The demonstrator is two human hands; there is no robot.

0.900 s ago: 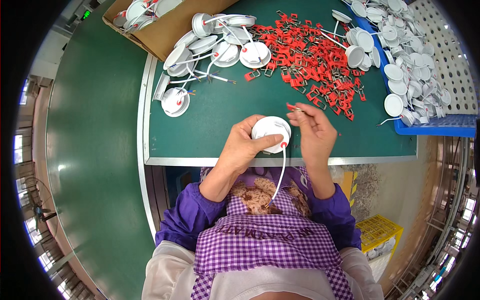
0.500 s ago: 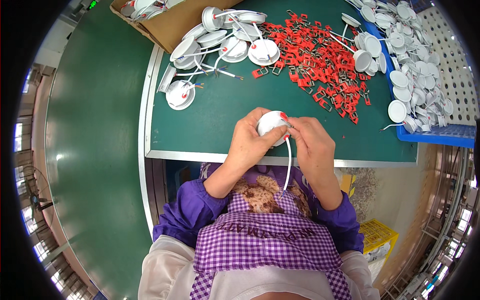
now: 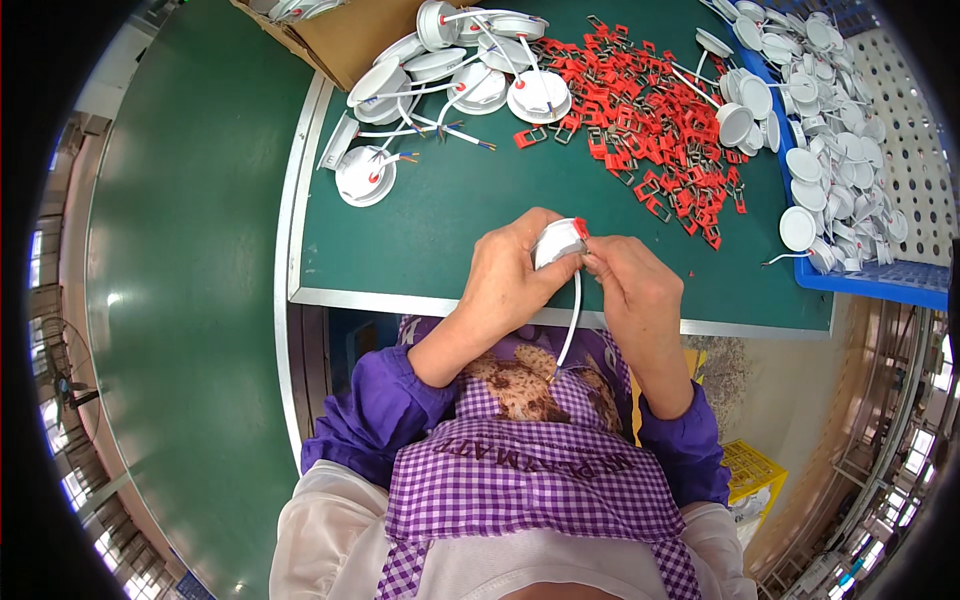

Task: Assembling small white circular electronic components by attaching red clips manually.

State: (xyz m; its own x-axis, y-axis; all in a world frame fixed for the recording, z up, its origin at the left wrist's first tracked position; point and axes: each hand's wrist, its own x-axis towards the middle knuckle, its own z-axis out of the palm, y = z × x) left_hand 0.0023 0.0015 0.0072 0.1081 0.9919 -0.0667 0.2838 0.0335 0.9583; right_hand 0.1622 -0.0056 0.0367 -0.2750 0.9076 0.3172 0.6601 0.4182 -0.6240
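Observation:
Above the front edge of the green table, my left hand (image 3: pixel 503 272) is closed around a round white downlight (image 3: pixel 556 244). The lamp is tilted, and its white cable (image 3: pixel 574 325) hangs down over my apron. A red clip (image 3: pixel 580 228) sits on the lamp's right rim. My right hand (image 3: pixel 638 284) pinches at that clip with thumb and fingertips. The metal part of the clip is mostly hidden by these fingers. Farther back lies a wide heap of red clips with metal wire loops (image 3: pixel 650 120).
Several white downlights with cables (image 3: pixel 478 88) lie at the back left, beside a cardboard box (image 3: pixel 345 45). A blue crate (image 3: pixel 870 289) full of white lamps stands on the right. A metal strip (image 3: pixel 400 302) edges the table. A yellow crate (image 3: pixel 752 470) sits lower right.
My left hand has tipped the downlight more onto its edge, bringing the red clip up to the right. The cable's end has swung left. My right hand stays at the clip.

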